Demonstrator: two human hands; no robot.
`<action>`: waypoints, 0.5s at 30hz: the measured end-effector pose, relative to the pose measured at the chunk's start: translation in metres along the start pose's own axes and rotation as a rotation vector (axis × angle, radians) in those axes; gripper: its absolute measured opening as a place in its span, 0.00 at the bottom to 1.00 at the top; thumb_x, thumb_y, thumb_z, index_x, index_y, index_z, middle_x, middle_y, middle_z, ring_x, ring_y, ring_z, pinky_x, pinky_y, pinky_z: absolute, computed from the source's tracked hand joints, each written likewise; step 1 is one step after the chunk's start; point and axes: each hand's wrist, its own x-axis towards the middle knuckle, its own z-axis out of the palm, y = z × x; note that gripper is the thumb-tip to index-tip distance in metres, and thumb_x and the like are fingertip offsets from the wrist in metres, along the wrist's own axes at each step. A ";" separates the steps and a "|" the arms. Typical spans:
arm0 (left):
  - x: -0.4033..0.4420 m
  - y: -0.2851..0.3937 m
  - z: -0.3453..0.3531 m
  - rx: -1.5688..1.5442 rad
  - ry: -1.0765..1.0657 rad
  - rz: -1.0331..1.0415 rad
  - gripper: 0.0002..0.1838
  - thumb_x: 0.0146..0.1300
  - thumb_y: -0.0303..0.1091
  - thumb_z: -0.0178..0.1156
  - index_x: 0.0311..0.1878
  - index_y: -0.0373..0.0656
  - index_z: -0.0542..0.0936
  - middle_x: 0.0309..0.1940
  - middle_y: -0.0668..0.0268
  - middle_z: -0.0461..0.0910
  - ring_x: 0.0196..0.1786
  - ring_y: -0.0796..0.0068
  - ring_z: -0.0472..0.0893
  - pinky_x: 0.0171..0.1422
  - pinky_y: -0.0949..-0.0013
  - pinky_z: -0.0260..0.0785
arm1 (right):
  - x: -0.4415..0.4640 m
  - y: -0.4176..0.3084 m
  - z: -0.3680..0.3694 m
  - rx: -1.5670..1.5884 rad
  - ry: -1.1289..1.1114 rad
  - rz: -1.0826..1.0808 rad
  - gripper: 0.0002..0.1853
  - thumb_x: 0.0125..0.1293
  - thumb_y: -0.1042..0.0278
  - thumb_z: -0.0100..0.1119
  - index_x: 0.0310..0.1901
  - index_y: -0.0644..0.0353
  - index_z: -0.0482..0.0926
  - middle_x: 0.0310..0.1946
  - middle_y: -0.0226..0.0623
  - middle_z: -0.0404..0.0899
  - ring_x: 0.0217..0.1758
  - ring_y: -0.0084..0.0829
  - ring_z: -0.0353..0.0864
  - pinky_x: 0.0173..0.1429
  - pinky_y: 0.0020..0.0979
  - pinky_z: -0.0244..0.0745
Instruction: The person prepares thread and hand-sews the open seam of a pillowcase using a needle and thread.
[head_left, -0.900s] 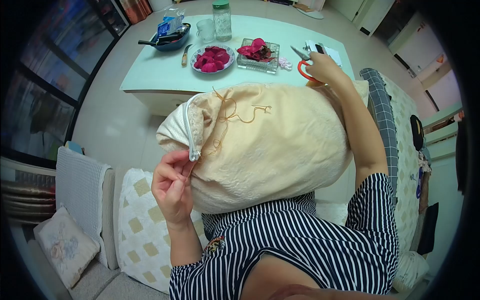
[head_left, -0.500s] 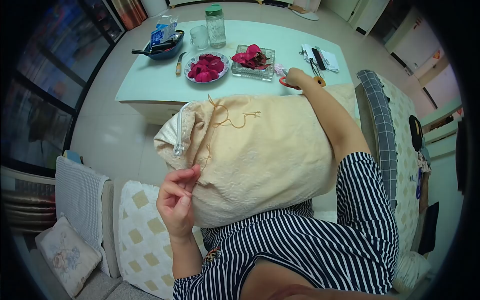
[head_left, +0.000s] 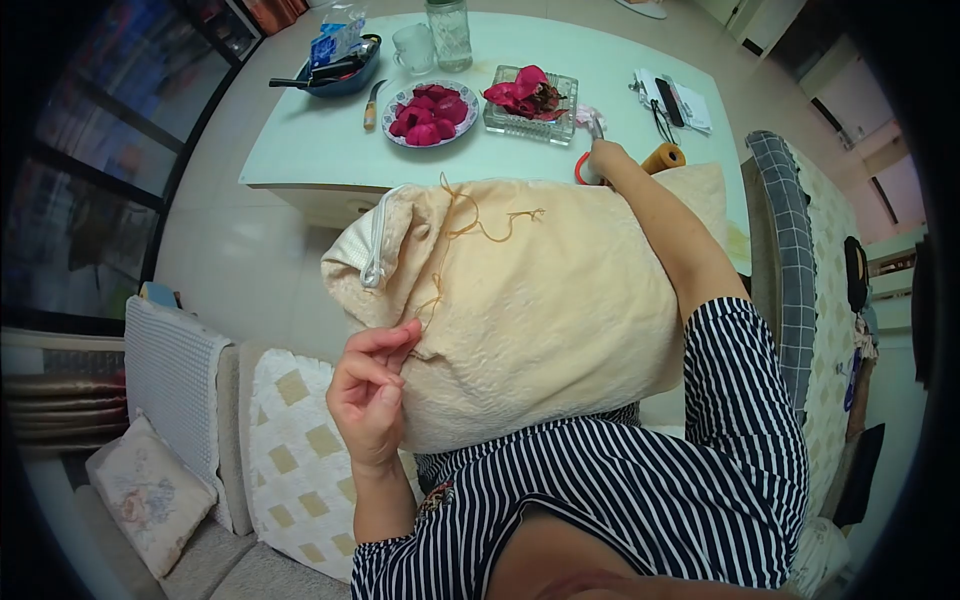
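Note:
A large cream plush cushion [head_left: 560, 300] lies across the lap, its white zipper [head_left: 377, 240] at the folded left end. Loose tan thread [head_left: 480, 228] trails over its top. At the cushion's lower left, my left hand [head_left: 370, 395] has its fingertips pinched together; what they hold is too small to make out. My right hand [head_left: 610, 162] is closed on red-handled scissors [head_left: 583, 169] at the table's near edge, blades pointing away. Just right of it lies a brown thread spool [head_left: 664, 158].
On the pale table [head_left: 330, 150] stand a blue basin [head_left: 345, 82], a knife [head_left: 371, 107], a plate of dark pink petals [head_left: 430, 115], a glass mug [head_left: 413, 50], a jar [head_left: 449, 40], a glass tray with petals [head_left: 530, 128] and papers with a black phone [head_left: 670, 102].
My right hand has moved left and down with the scissors, from over the papers to the table's near edge. My left hand has come down off the zipper end, which has folded over.

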 end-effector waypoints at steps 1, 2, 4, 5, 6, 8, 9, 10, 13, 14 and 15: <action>0.000 -0.001 0.000 0.002 -0.002 -0.003 0.06 0.68 0.29 0.63 0.38 0.38 0.76 0.62 0.47 0.77 0.71 0.47 0.78 0.81 0.44 0.65 | -0.010 0.000 -0.007 0.055 -0.016 -0.001 0.15 0.66 0.71 0.62 0.51 0.66 0.88 0.48 0.51 0.90 0.49 0.47 0.92 0.52 0.44 0.87; 0.000 -0.001 0.001 0.009 0.001 -0.003 0.06 0.68 0.29 0.64 0.38 0.38 0.76 0.62 0.48 0.77 0.71 0.47 0.78 0.81 0.44 0.65 | -0.021 -0.001 -0.013 0.109 -0.032 -0.002 0.15 0.67 0.71 0.60 0.51 0.65 0.87 0.48 0.51 0.90 0.50 0.46 0.92 0.52 0.44 0.87; -0.001 -0.001 0.001 0.017 -0.002 -0.006 0.06 0.68 0.29 0.64 0.38 0.38 0.76 0.61 0.48 0.77 0.70 0.47 0.78 0.81 0.44 0.65 | -0.033 -0.002 -0.014 0.044 0.132 -0.081 0.13 0.68 0.70 0.58 0.49 0.65 0.87 0.46 0.52 0.90 0.50 0.47 0.91 0.51 0.44 0.86; -0.001 0.000 0.002 0.008 -0.002 -0.012 0.07 0.68 0.29 0.64 0.39 0.38 0.76 0.61 0.48 0.77 0.70 0.47 0.78 0.81 0.44 0.65 | -0.038 -0.002 -0.016 -0.027 0.297 -0.162 0.12 0.70 0.70 0.56 0.47 0.64 0.87 0.43 0.52 0.90 0.51 0.47 0.91 0.50 0.44 0.86; -0.001 0.000 0.002 -0.002 -0.003 -0.016 0.07 0.68 0.29 0.64 0.39 0.38 0.76 0.61 0.48 0.77 0.70 0.47 0.78 0.81 0.44 0.65 | -0.046 -0.010 -0.026 0.082 0.448 -0.202 0.12 0.72 0.66 0.57 0.44 0.63 0.86 0.39 0.47 0.89 0.47 0.43 0.91 0.47 0.41 0.85; -0.001 0.000 0.000 0.000 -0.019 -0.012 0.07 0.68 0.29 0.64 0.39 0.38 0.76 0.61 0.48 0.77 0.70 0.47 0.78 0.80 0.45 0.65 | -0.077 -0.035 -0.068 0.454 0.411 -0.339 0.16 0.74 0.56 0.59 0.38 0.61 0.85 0.32 0.37 0.87 0.38 0.31 0.87 0.41 0.34 0.82; -0.003 0.000 -0.001 0.001 -0.030 -0.016 0.07 0.68 0.29 0.64 0.39 0.38 0.76 0.61 0.48 0.77 0.70 0.47 0.78 0.80 0.45 0.65 | -0.106 -0.044 -0.095 0.710 0.208 -0.428 0.19 0.75 0.50 0.61 0.36 0.60 0.84 0.28 0.32 0.84 0.32 0.24 0.84 0.37 0.30 0.80; -0.003 0.001 -0.001 0.001 -0.030 -0.019 0.07 0.68 0.29 0.64 0.39 0.38 0.76 0.61 0.48 0.77 0.70 0.47 0.78 0.80 0.45 0.65 | -0.147 -0.051 -0.121 0.836 0.020 -0.537 0.21 0.76 0.46 0.61 0.36 0.59 0.84 0.28 0.29 0.83 0.30 0.20 0.80 0.34 0.27 0.77; -0.003 0.002 -0.001 -0.015 -0.046 -0.011 0.07 0.68 0.29 0.64 0.38 0.38 0.76 0.61 0.48 0.77 0.70 0.47 0.78 0.80 0.45 0.66 | -0.233 -0.062 -0.157 0.798 -0.240 -0.709 0.22 0.77 0.47 0.61 0.34 0.60 0.83 0.26 0.27 0.81 0.27 0.17 0.79 0.29 0.24 0.74; -0.003 0.002 -0.001 0.000 -0.041 -0.007 0.06 0.68 0.29 0.64 0.38 0.38 0.76 0.61 0.48 0.77 0.70 0.47 0.78 0.80 0.45 0.66 | -0.244 -0.065 -0.157 0.786 -0.270 -0.704 0.22 0.77 0.48 0.62 0.34 0.60 0.83 0.26 0.27 0.81 0.27 0.17 0.79 0.29 0.24 0.74; -0.003 0.003 0.000 0.015 -0.034 -0.002 0.06 0.68 0.29 0.64 0.38 0.38 0.76 0.61 0.48 0.78 0.70 0.47 0.78 0.80 0.45 0.66 | -0.252 -0.065 -0.158 0.786 -0.269 -0.708 0.22 0.77 0.48 0.62 0.34 0.60 0.83 0.26 0.27 0.81 0.27 0.17 0.79 0.29 0.24 0.74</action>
